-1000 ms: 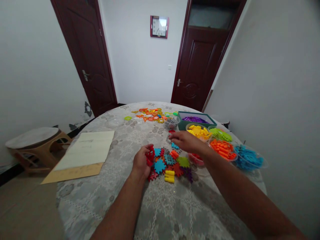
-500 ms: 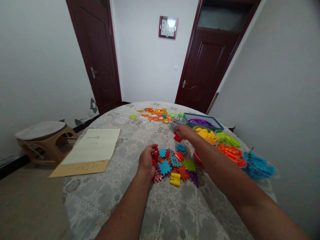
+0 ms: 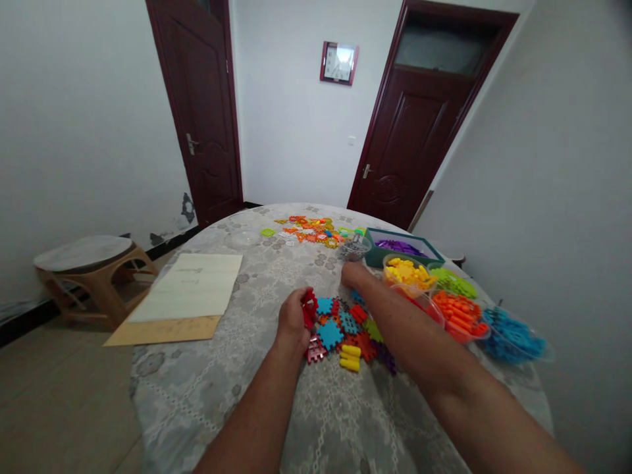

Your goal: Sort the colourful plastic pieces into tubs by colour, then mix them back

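My left hand point(image 3: 293, 320) is closed around a red interlocking plastic building piece point(image 3: 309, 304), at the left side of a flat cluster of joined pieces. That cluster includes blue toothed plates point(image 3: 330, 334), an orange plate point(image 3: 365, 347), a red grid plate point(image 3: 316, 349) and purple pieces point(image 3: 386, 359). Yellow cylinder pieces point(image 3: 350, 357) rest on its near edge. My right hand point(image 3: 356, 275) is beyond the cluster, low over the cloth and just in front of the tub of grey pieces point(image 3: 354, 248). Its fingers are turned away and hidden, as is anything in them.
Along the right are tubs of yellow point(image 3: 409, 271), green point(image 3: 454, 283), orange point(image 3: 459, 315) and blue pieces point(image 3: 516, 334), plus a partly covered red tub point(image 3: 419, 303). A green box point(image 3: 405, 247) holds purple pieces. Loose pieces point(image 3: 311, 230) lie far back; paper sheets point(image 3: 190, 283) lie left.
My right hand has drawn slightly back toward me; the red piece seen under it before is now hidden. My left hand keeps its hold. The view has shifted a little.
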Available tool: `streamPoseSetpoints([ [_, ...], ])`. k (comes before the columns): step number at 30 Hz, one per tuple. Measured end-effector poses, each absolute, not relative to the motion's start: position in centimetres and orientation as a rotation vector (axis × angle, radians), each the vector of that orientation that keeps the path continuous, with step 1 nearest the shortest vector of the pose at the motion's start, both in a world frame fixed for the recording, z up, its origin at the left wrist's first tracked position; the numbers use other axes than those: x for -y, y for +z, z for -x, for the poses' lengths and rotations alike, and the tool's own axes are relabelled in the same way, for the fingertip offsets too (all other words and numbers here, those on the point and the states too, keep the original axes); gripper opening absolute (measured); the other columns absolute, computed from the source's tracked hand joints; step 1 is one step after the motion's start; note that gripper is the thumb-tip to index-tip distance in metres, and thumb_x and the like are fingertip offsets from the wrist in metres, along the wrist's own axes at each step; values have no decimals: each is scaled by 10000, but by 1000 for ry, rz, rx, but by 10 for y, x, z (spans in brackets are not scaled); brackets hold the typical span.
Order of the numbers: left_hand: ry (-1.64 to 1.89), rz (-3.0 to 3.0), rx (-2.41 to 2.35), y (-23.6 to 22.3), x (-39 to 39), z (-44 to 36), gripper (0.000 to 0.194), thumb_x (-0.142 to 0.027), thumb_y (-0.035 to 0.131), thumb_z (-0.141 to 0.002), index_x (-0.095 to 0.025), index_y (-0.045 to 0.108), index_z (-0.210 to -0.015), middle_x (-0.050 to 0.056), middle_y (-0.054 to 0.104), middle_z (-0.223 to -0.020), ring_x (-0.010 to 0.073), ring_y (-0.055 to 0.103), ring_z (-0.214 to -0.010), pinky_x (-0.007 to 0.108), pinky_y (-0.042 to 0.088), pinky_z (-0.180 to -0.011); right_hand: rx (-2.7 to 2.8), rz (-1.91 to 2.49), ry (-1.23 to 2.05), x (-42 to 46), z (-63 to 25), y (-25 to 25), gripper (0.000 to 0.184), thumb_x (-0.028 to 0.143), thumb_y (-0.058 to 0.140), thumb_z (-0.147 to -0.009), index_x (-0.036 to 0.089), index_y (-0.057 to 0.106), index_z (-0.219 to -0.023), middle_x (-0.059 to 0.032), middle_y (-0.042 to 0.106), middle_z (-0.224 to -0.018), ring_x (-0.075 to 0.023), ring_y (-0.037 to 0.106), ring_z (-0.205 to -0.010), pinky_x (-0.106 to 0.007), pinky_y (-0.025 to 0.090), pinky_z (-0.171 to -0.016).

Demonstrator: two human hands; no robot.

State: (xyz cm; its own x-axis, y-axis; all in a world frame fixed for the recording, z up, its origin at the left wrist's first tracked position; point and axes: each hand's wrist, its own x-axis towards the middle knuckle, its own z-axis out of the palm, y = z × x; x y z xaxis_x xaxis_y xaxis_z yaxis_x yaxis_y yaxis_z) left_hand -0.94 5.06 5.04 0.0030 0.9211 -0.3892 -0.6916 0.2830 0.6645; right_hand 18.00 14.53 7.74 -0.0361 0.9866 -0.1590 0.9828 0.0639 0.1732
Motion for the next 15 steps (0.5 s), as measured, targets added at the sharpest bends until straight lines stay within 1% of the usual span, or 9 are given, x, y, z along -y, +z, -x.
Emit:
streamPoseSetpoints([
  [4, 1305, -321, -902, 52, -50, 9, 184, -248, 712, -703, -148, 703, -858, -29, 621, -645, 105, 564, -483, 215, 407, -407, -2037, -2052, -2, -134, -169, 72, 408, 397, 695, -1025, 169, 637, -1359, -122, 651, -1358, -260, 681, -1148, -471, 603, -965],
  [8, 1303, -338, -910, 52, -49, 8, 141, -244, 709, -706, -154, 688, -812, -34, 595, -602, 102, 535, -452, 206, 379, -390, -2053, -2150, 62, -112, -162, 70, 425, 403, 714, -1013, 147, 645, -1344, -133, 656, -1344, -261, 685, -1141, -465, 603, -966],
  [9, 1300, -343, -911, 53, -49, 8, 135, -244, 710, -707, -154, 684, -804, -34, 593, -597, 101, 531, -447, 205, 377, -387, -2057, -2181, 76, -106, -161, 71, 405, 384, 705, -1020, 133, 650, -1333, -143, 664, -1331, -260, 690, -1135, -455, 603, -965],
  [12, 1285, -355, -908, 56, -48, 8, 135, -239, 709, -714, -154, 679, -815, -37, 593, -598, 99, 528, -442, 206, 391, -388, -2071, -2279, 97, -96, -158, 77, 275, 214, 590, -1062, 60, 671, -1275, -216, 698, -1261, -264, 719, -1116, -390, 591, -952],
  [14, 1270, -362, -904, 58, -48, 9, 137, -230, 705, -720, -156, 672, -831, -46, 588, -601, 94, 522, -438, 205, 399, -389, -2086, -2349, 108, -92, -155, 84, 272, 113, 501, -1055, 30, 675, -1246, -267, 707, -1225, -277, 733, -1115, -360, 578, -933],
  [15, 1260, -365, -902, 59, -48, 9, 132, -227, 704, -724, -158, 666, -830, -50, 583, -601, 92, 519, -437, 206, 403, -388, -2098, -2384, 116, -89, -152, 88, 285, 95, 477, -1051, 39, 670, -1253, -270, 708, -1227, -280, 736, -1115, -356, 575, -920],
])
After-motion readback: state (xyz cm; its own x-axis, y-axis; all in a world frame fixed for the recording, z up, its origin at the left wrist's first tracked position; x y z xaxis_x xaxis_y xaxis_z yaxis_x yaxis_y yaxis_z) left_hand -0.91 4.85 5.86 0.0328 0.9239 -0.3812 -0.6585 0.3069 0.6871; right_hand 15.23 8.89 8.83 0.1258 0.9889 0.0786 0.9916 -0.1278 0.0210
